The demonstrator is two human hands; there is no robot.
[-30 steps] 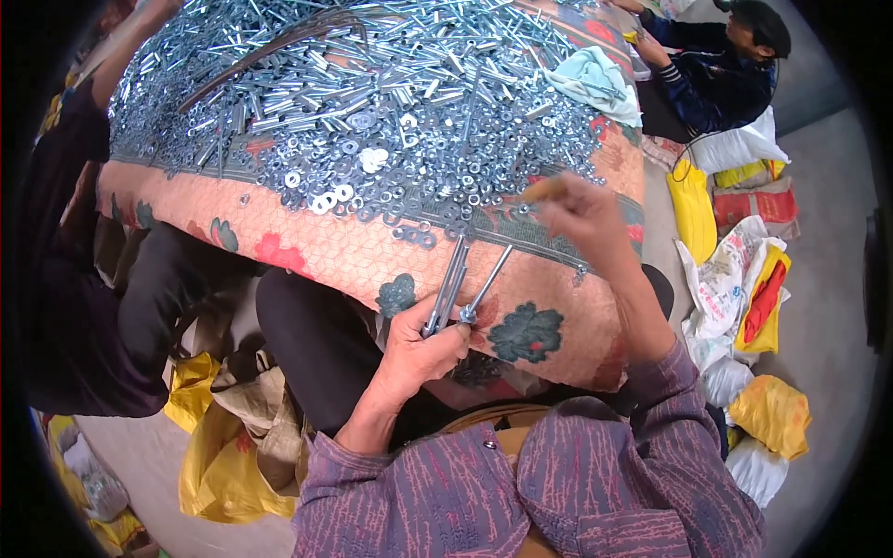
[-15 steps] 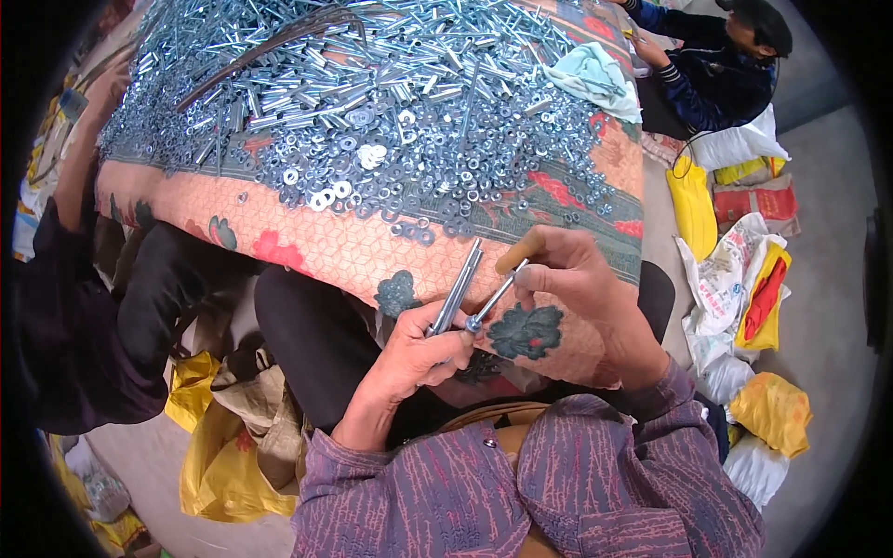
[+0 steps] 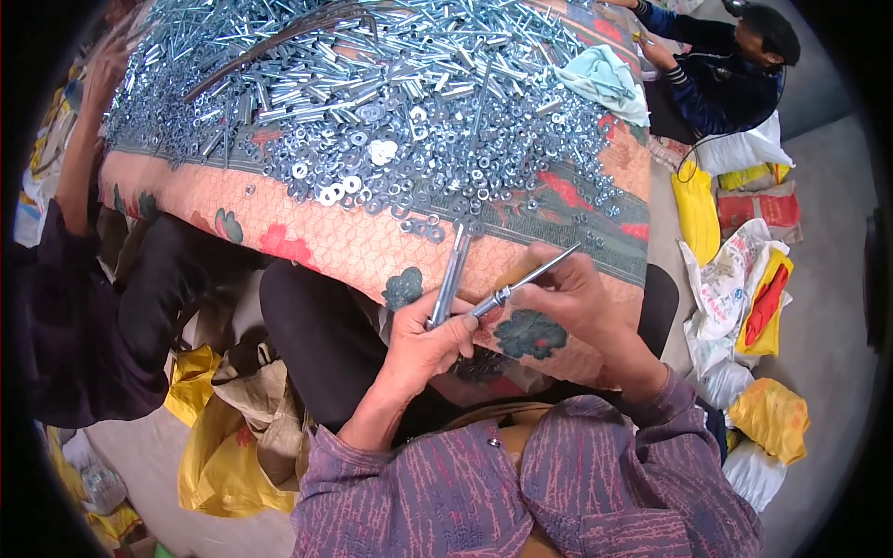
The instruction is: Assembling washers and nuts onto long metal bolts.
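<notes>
My left hand [image 3: 416,352] is closed round a bundle of shiny metal rods [image 3: 449,284], which point up and away, and round the thick end of a separate bolt [image 3: 542,270]. That bolt slants up to the right, its slim shank reaching past my right fingers. A small washer or nut [image 3: 502,295] sits part way along it. My right hand [image 3: 581,302] pinches the bolt beside this ring, thumb in front; a tan cover is on one finger. The exact contact of the right fingertips is partly hidden.
A table under a flowered cloth [image 3: 344,240] carries heaped metal sleeves and bolts [image 3: 316,84], washers [image 3: 381,152], a dark curved tool [image 3: 251,60] and a pale blue rag [image 3: 605,82]. Other people sit at left and far right [image 3: 721,79]. Sacks [image 3: 695,214] lie on the floor.
My right hand has moved slightly down and left along the bolt, toward my left hand. The bolt now tilts flatter to the right, and its ring sits farther from my left fingers.
</notes>
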